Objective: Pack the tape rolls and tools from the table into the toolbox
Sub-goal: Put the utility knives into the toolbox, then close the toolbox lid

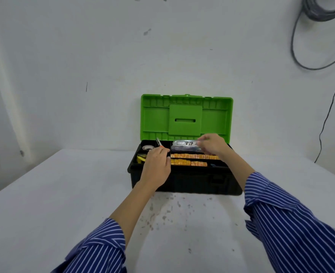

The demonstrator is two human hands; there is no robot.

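On the table (64, 194) stood the toolbox (184, 180), lid up, tape roll (147, 147) already in its back-left bay. I judged packing nearly done. My right hand (212, 145) pinched a clear packet (185, 147) over the tray; my left hand (156, 166) gripped a small tool (159, 143), which next needed lowering into a bay.

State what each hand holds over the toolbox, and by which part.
The left hand pinches a small orange-handled tool near its handle end. The right hand touches a clear packet at its right end; the grip itself is unclear.
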